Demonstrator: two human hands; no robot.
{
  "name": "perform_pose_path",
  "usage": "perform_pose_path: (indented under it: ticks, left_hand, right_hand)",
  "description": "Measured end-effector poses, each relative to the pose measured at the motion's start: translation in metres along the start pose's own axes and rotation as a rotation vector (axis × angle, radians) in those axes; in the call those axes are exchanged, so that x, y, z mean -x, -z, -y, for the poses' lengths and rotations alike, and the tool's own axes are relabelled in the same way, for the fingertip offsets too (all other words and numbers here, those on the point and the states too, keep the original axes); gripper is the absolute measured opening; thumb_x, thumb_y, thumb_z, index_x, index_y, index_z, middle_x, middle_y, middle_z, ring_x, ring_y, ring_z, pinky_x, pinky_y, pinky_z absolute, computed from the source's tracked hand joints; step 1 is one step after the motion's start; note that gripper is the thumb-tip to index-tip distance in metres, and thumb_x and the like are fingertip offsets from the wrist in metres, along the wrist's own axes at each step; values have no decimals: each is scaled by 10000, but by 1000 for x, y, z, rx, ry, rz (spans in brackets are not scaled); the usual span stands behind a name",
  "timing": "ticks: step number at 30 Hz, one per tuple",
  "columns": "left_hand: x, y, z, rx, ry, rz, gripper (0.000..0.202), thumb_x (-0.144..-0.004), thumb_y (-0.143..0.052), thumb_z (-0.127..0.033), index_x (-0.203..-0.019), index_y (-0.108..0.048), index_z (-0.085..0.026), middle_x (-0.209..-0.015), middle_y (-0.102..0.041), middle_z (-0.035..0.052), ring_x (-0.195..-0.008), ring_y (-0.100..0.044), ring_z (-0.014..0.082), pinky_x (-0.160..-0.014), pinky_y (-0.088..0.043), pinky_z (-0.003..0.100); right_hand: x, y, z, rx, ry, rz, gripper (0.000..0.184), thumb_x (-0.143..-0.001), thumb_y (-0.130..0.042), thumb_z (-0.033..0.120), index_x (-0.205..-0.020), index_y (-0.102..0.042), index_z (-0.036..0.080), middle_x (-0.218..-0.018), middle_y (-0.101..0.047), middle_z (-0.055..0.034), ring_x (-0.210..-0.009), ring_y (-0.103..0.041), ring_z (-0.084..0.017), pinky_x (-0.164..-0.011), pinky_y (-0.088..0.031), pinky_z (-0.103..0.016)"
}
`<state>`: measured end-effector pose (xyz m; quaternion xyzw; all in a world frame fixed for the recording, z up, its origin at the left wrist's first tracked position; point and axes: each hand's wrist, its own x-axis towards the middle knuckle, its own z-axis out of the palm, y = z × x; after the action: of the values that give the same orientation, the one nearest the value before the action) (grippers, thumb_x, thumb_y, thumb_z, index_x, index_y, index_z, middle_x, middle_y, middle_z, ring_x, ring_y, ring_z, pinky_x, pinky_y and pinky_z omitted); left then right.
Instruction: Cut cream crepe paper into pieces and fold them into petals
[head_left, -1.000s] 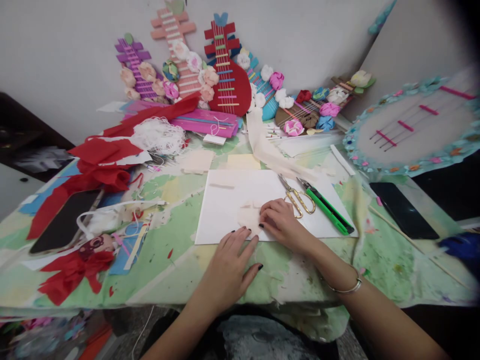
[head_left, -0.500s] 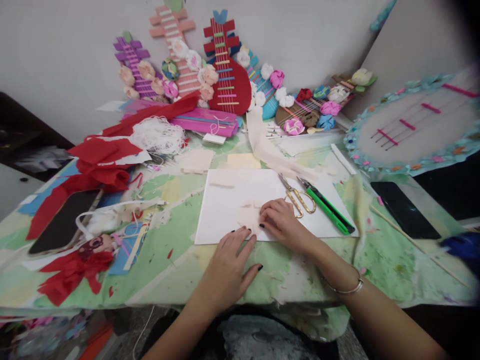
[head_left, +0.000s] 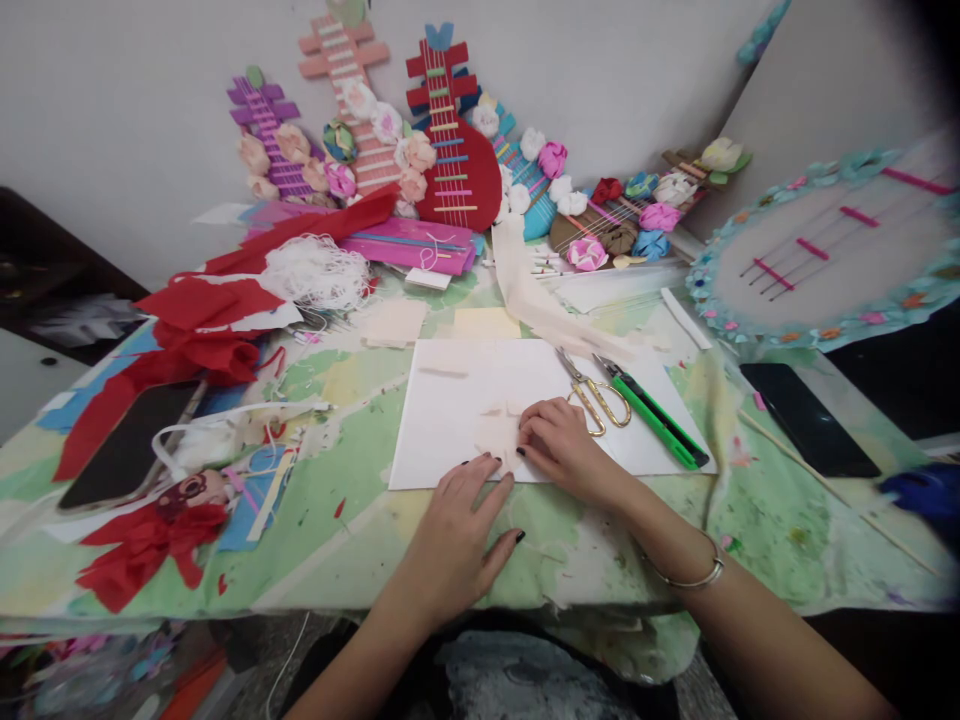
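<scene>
My left hand (head_left: 463,535) lies with fingers stretched out, its fingertips on the lower edge of a small cream piece of crepe paper (head_left: 495,438). My right hand (head_left: 559,445) is closed, fingers curled together at the right side of that paper, where the fingertips partly hide it. Beneath both is a white board (head_left: 442,425), with another thin cream scrap (head_left: 444,371) near its upper left. Gold-handled scissors (head_left: 598,398) and a green utility knife (head_left: 656,415) lie on the board just right of my right hand.
A long cream paper strip (head_left: 525,290) runs behind the board. Red crepe paper (head_left: 206,300), a tangle of white string (head_left: 319,270) and a phone (head_left: 131,440) lie left. Another phone (head_left: 806,415) lies right. Several decorated paper lutes, one red (head_left: 480,170), lean on the wall.
</scene>
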<state>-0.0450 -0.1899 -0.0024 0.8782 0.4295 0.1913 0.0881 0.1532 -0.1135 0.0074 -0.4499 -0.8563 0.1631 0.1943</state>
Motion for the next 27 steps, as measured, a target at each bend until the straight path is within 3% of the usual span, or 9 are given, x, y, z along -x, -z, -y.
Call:
perform_pose_path:
  ticks: [9, 27]
  left_hand:
    - [-1, 1, -1, -89, -60, 67, 464, -896, -445, -285, -1322, -421, -102, -1420, -413, 100, -1307, -294, 300, -1053, -293, 468]
    - [-2, 1, 0, -62, -27, 87, 535, -896, -438, -320, -1390, -342, -140, -1418, -413, 107, -1309, -308, 292, -1049, -280, 466]
  right_hand:
    - [-1, 0, 1, 8, -2, -12, 37, -843, -553, 188, -806, -553, 195, -979, -600, -50, -953, -457, -216, -835, -310, -384]
    - [0, 0, 2, 28, 4, -17, 42, -829, -541, 171, -797, -540, 198, -981, -593, -53, -947, -454, -218, -820, -313, -380]
